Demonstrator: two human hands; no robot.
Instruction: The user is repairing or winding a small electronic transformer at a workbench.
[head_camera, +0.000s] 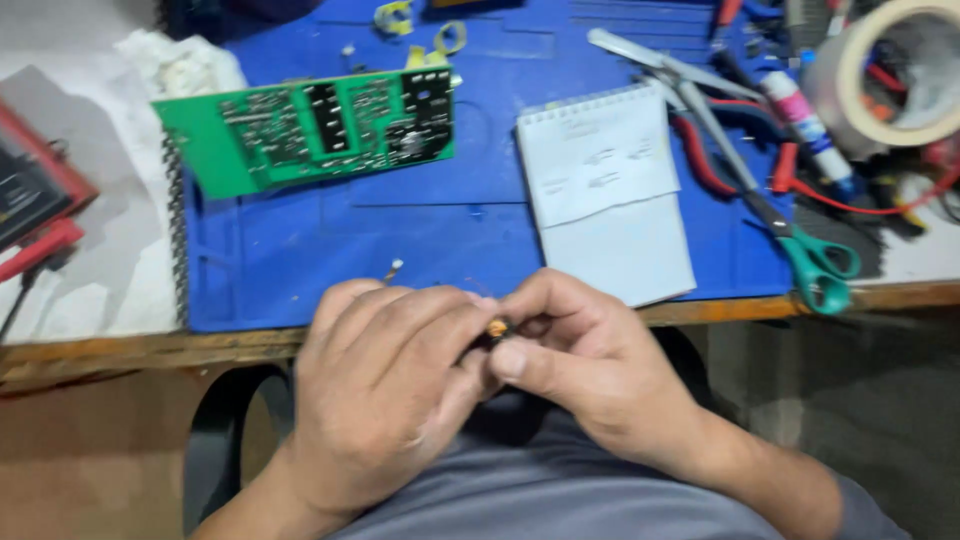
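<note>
My left hand (385, 385) and my right hand (575, 355) meet in front of the table edge, above my lap. Both pinch a small dark part with an orange spot (497, 328) between their fingertips. A thin lead with a pale tip (393, 268) pokes up above my left fingers. A green circuit board (310, 128), solder side up, lies tilted on the blue work mat (440, 215) at the far left, apart from my hands.
A white spiral notepad (605, 190) lies on the mat's right part. Green-handled scissors (800, 245), red-handled pliers (705, 155), a glue tube (805, 120) and a tape roll (885, 75) crowd the right. A red-cased meter (30, 190) sits left. The wooden table edge (130, 350) runs below.
</note>
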